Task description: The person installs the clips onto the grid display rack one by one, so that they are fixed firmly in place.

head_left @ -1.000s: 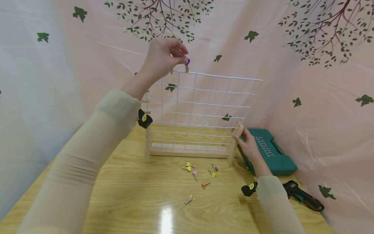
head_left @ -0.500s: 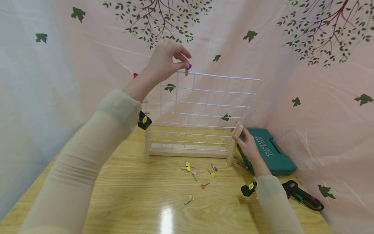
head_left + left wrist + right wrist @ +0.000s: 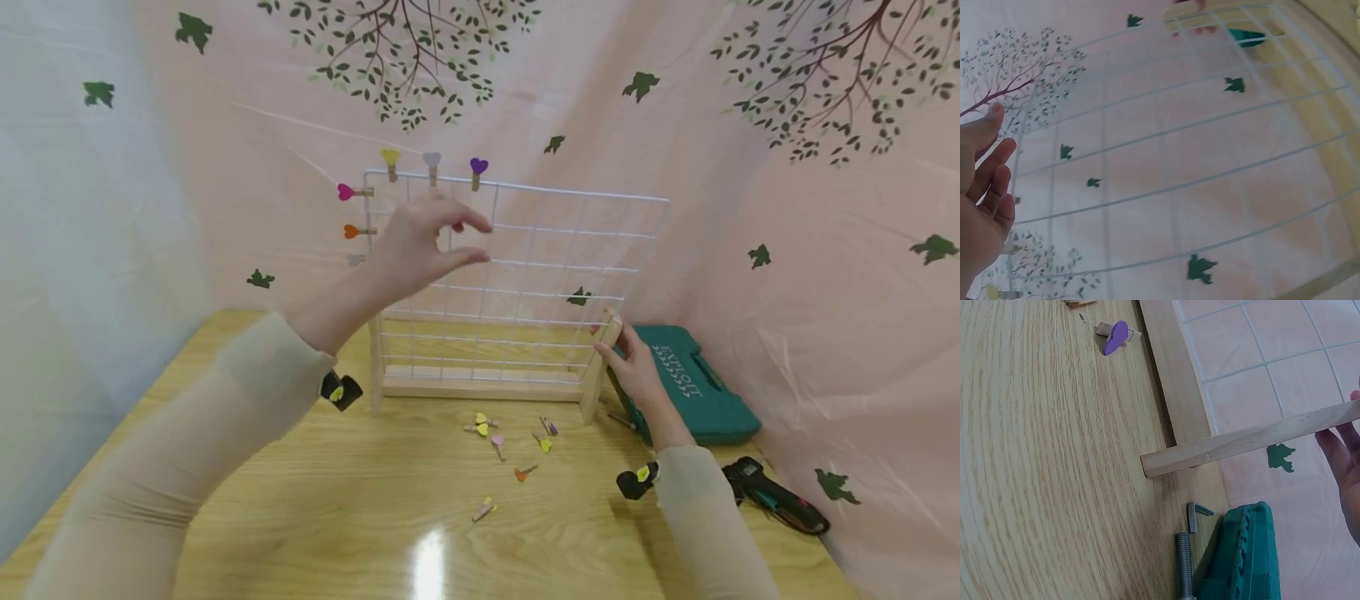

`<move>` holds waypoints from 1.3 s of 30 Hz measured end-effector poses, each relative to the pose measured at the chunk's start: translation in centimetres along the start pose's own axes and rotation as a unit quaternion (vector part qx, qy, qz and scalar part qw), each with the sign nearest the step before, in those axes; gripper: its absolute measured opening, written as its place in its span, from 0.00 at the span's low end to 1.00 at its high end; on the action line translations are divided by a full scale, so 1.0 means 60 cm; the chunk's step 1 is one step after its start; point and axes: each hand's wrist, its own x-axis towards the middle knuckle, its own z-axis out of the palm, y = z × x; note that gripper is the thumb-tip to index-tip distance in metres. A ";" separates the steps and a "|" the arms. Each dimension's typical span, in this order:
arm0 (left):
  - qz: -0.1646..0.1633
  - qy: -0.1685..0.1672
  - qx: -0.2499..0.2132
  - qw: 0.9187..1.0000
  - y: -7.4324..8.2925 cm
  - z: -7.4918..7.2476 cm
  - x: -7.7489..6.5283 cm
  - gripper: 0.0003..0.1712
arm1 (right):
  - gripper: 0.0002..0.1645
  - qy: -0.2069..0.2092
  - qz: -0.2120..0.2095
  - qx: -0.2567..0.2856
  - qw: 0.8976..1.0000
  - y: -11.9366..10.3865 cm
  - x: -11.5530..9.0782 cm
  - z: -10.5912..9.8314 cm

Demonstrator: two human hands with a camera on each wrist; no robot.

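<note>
My left hand (image 3: 423, 246) floats in front of the white wire grid (image 3: 585, 193), thumb and forefinger apart and nothing between them. Above it, a purple heart clothespin (image 3: 478, 168) stands clipped on the top wire, beside a pale grey one (image 3: 432, 160) and a yellow one (image 3: 391, 158). Down the left edge sit a magenta heart clothespin (image 3: 346, 192), an orange one (image 3: 352, 232) and a pale one (image 3: 356, 260) partly behind my wrist. My right hand (image 3: 637, 367) grips the stand's right wooden post (image 3: 1241, 444) between thumb and fingers.
Several heart clothespins, one of them orange (image 3: 522, 474), lie loose on the wooden table (image 3: 315, 483). A green case (image 3: 693, 392) and a black power tool (image 3: 780, 497) are at the right. A bolt (image 3: 1184, 562) and a hex key (image 3: 1196, 515) lie near the case.
My left hand has let go of the purple heart clothespin, now clipped on the top wire, and moved down before the grid. My right hand stays on the post.
</note>
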 end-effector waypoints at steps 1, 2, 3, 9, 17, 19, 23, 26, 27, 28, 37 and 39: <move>0.001 -0.015 -0.004 1.000 -0.004 0.016 -0.015 0.18 | 0.34 0.001 0.000 -0.005 1.000 0.004 0.001 -0.001; -0.002 -0.032 -0.013 0.999 -0.007 0.032 -0.030 0.19 | 0.34 0.002 0.001 -0.007 1.000 0.006 0.002 -0.001; -0.008 -0.047 -0.017 0.999 -0.011 0.049 -0.046 0.20 | 0.33 0.001 0.001 -0.007 1.000 0.008 0.003 -0.002; -0.054 -0.140 -0.046 0.988 -0.050 0.154 -0.140 0.22 | 0.33 0.005 0.006 -0.007 1.000 0.006 0.002 -0.003; -0.126 -0.237 -0.119 0.956 -0.101 0.261 -0.234 0.17 | 0.33 0.008 0.004 -0.002 1.000 -0.036 -0.004 0.002; -0.119 -0.249 -0.118 0.954 -0.109 0.279 -0.247 0.14 | 0.33 0.007 0.009 -0.005 1.000 -0.041 -0.005 0.003; -0.098 -0.269 -0.094 0.954 -0.115 0.305 -0.261 0.10 | 0.34 0.002 0.020 -0.002 1.000 -0.043 -0.007 0.003; -0.097 -0.277 -0.092 0.952 -0.116 0.315 -0.263 0.09 | 0.34 0.000 0.020 -0.002 1.000 -0.042 -0.008 0.003; -0.097 -0.279 -0.093 0.951 -0.116 0.317 -0.263 0.09 | 0.34 0.000 0.018 -0.001 1.000 -0.041 -0.008 0.004; -0.104 -0.284 -0.096 0.948 -0.116 0.319 -0.264 0.09 | 0.34 0.000 0.017 0.001 1.000 -0.041 -0.008 0.003; -0.102 -0.290 -0.110 0.945 -0.111 0.319 -0.270 0.08 | 0.33 -0.003 0.009 0.007 1.000 -0.017 -0.004 0.000; -0.103 -0.286 -0.116 0.946 -0.109 0.313 -0.268 0.08 | 0.33 -0.002 0.013 0.002 1.000 -0.004 -0.002 -0.002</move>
